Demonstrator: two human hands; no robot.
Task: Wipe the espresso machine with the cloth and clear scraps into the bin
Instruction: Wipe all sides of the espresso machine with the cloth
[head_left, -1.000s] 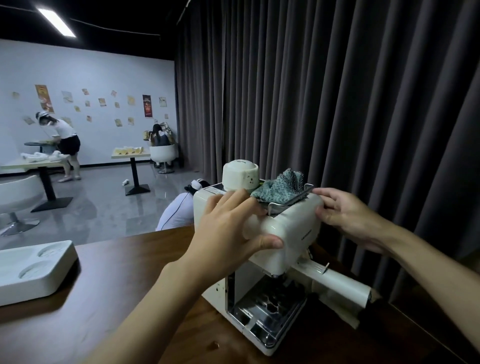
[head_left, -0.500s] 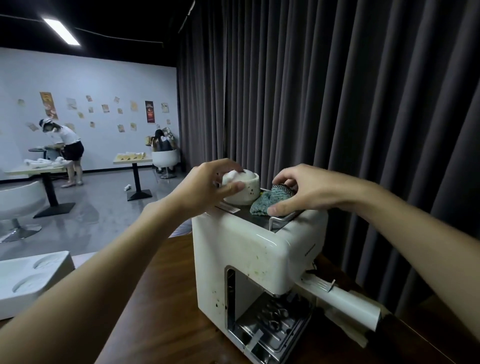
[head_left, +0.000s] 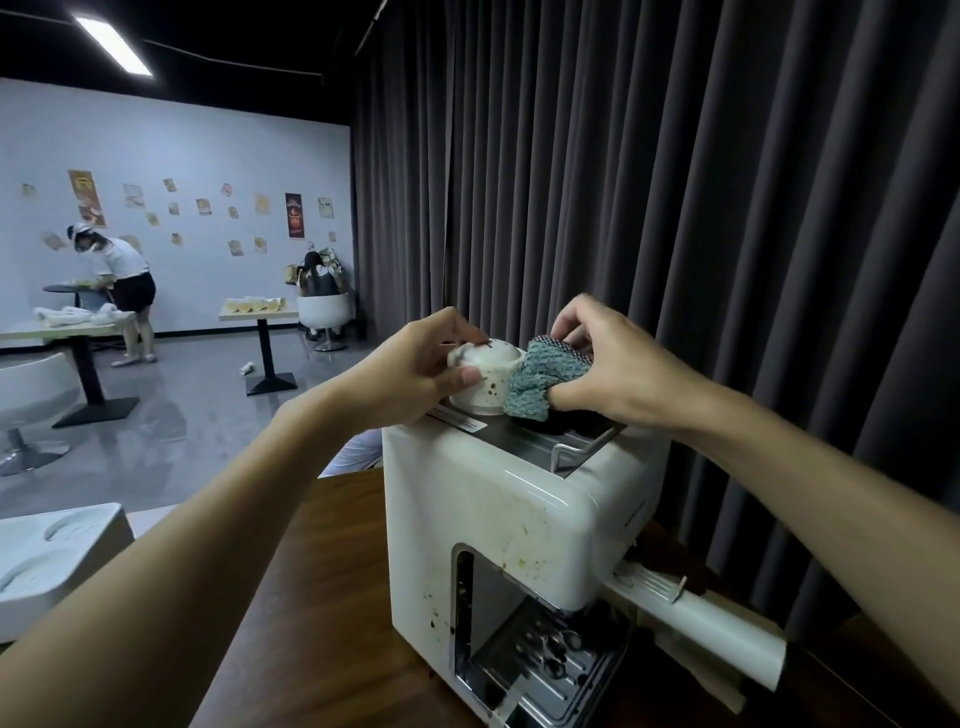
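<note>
From the head view, the person is standing at the machine (head_left: 498, 519), which is sitting on the dark wooden surface (head_left: 322, 597) in front of a grey curtain (head_left: 727, 208). The wiping step is only getting under way, I'd say. The right hand (head_left: 618, 374) is bunching the cloth (head_left: 540, 379) on the machine's top, its fingers (head_left: 566, 322) curling round the teal weave and pinching it. The left hand (head_left: 415, 374) is gripping the speckled cup (head_left: 488, 374) that is standing on the same top, touching the cloth, with the thumb pressing on its side and the other fingers hooking over it.

The next move, as I judge it, is calling for the cup to be lifted off or held aside so the cloth can sweep the top, and then come down over the front. No bin is showing here, so it will have to be found before any scraps can go in.

The machine is looking grubby. Greenish smears and dark specks are dotting its cream front, thickest around the brewing opening and along the lower left edge. The drip tray (head_left: 540, 670) below is gleaming, with small bits that I cannot make out lying on its grille. A white part (head_left: 717, 629) is sticking out at the right, with what may be crumpled paper beneath it.
</note>
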